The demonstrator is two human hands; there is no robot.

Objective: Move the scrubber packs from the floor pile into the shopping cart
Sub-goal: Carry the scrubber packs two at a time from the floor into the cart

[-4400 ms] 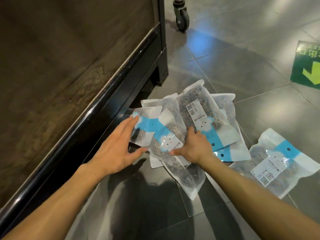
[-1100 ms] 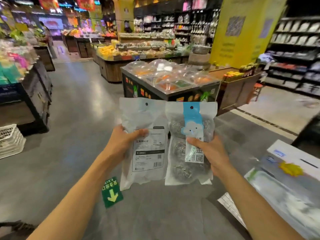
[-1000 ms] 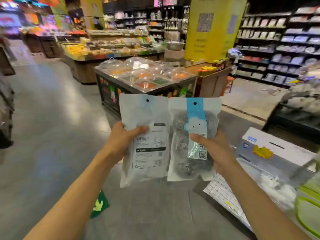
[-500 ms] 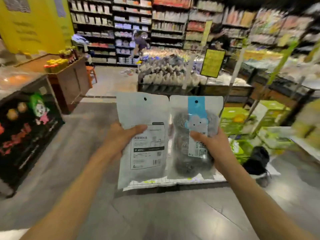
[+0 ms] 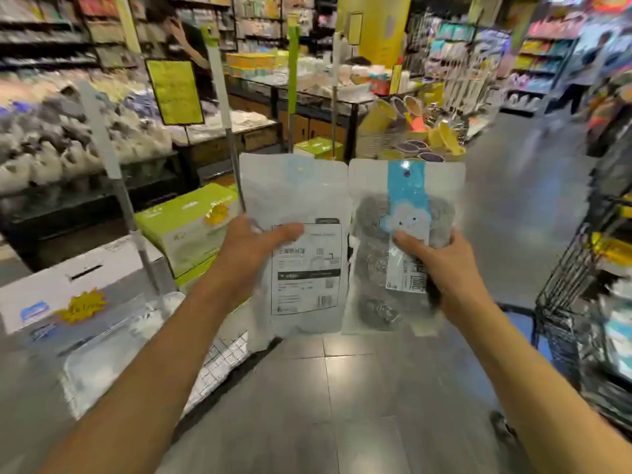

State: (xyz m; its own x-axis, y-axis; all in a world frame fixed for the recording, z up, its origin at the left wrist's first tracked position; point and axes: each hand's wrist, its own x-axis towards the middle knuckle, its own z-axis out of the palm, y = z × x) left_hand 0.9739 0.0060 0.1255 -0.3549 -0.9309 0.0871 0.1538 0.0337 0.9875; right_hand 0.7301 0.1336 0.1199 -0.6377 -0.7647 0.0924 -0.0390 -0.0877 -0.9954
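Both my hands hold scrubber packs upright in front of me, side by side at chest height. My left hand (image 5: 249, 248) grips a pack (image 5: 301, 206) turned with its white back label toward me. My right hand (image 5: 441, 261) grips a second pack (image 5: 403, 200) that shows a blue strip, a cloud figure and grey steel scrubbers. A black wire shopping cart (image 5: 567, 285) stands at the right edge, blurred, with goods inside. The floor pile is out of view.
White and green boxes (image 5: 184, 227) sit on a low wire display at my left, with mop poles (image 5: 222, 107) rising behind. Shelves and display tables fill the background. Grey tiled floor (image 5: 342, 388) lies below my hands. A person stands by the far shelves.
I picked up two packs from the floor pile, stood up and turned right. The boxes slid to my left and the wire cart came into view at the right.
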